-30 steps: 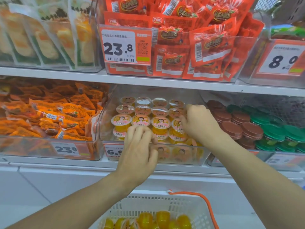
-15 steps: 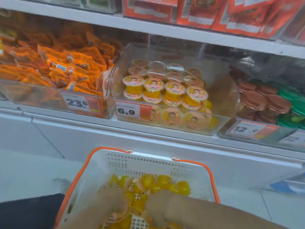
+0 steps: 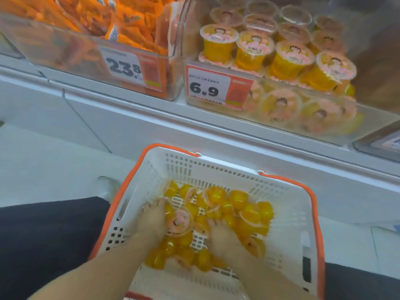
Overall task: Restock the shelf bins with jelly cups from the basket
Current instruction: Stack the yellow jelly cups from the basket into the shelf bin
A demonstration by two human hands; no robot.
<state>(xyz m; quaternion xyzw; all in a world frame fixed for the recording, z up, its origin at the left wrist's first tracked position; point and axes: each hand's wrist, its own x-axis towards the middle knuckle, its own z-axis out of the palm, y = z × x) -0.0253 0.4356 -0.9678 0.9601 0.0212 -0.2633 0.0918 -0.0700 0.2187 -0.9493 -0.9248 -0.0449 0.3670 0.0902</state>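
A white basket [image 3: 216, 169] with orange handles sits low in front of me, holding several yellow jelly cups [image 3: 238, 200]. Both my hands are down inside it. My left hand [image 3: 151, 221] curls against a pink-lidded jelly cup [image 3: 180, 221] and seems to grip it. My right hand [image 3: 225, 237] has its fingers buried among the cups, and the blur hides what they hold. Above, the clear shelf bin [image 3: 324, 109] with the 6.9 price tag [image 3: 205, 87] holds stacked jelly cups [image 3: 251, 48].
Left of the jelly bin stands a clear bin of orange snack packets [image 3: 129, 29], tagged 23.8. Another bin's corner [image 3: 381, 144] shows at the right edge. The white shelf ledge [image 3: 151, 126] runs between bins and basket. My dark-trousered legs [image 3: 43, 245] flank the basket.
One second ago both hands were at the jelly bin on the shelf. They dropped into the basket, and my view tilted down and closer.
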